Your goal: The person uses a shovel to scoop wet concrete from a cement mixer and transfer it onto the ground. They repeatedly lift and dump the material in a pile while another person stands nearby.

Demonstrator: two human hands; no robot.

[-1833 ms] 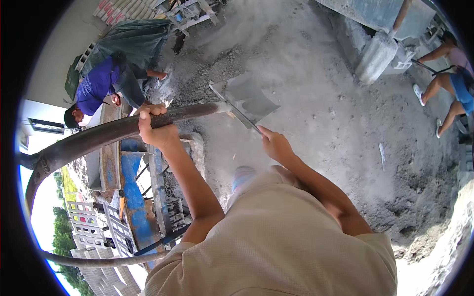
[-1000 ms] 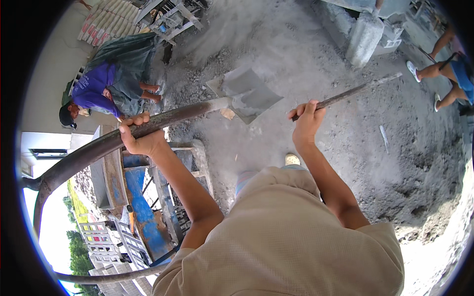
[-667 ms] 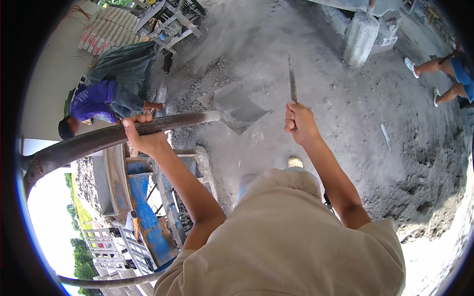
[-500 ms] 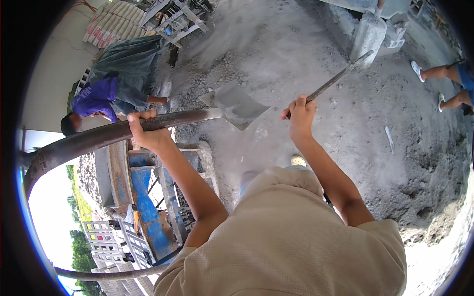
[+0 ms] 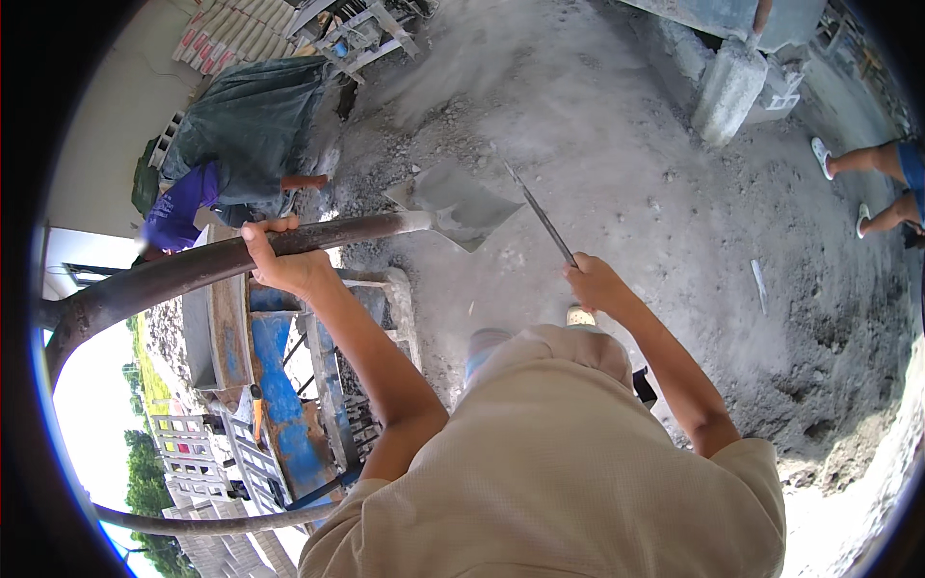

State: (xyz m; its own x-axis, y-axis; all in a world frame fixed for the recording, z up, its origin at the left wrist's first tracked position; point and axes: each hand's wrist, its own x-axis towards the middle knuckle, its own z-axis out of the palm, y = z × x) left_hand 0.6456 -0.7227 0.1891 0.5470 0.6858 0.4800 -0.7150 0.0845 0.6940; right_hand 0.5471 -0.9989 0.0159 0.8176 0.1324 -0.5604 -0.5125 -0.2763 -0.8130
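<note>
My left hand [image 5: 284,258] is closed round the dark handle of a shovel [image 5: 198,262]. The handle runs in from the left edge, and its flat, grey-dusted blade [image 5: 462,205] hangs over the ground at the middle of the view. My right hand [image 5: 595,285] grips one end of a thin dark rod [image 5: 541,218], whose narrow tip points up and left, close to the right corner of the blade. Whether the rod touches the blade I cannot tell.
A blue rusty metal machine [image 5: 289,395] stands at my left. Beyond it a person in purple [image 5: 181,210] bends beside a dark tarp [image 5: 255,111]. Another person's legs [image 5: 867,162] show at far right. Ahead are a concrete post [image 5: 727,91] and stacked bags [image 5: 236,34].
My right hand has lowered slightly and swung the rod from pointing up-right to pointing up-left, toward the blade. The shovel stays nearly still. The person in purple has bent lower behind the handle.
</note>
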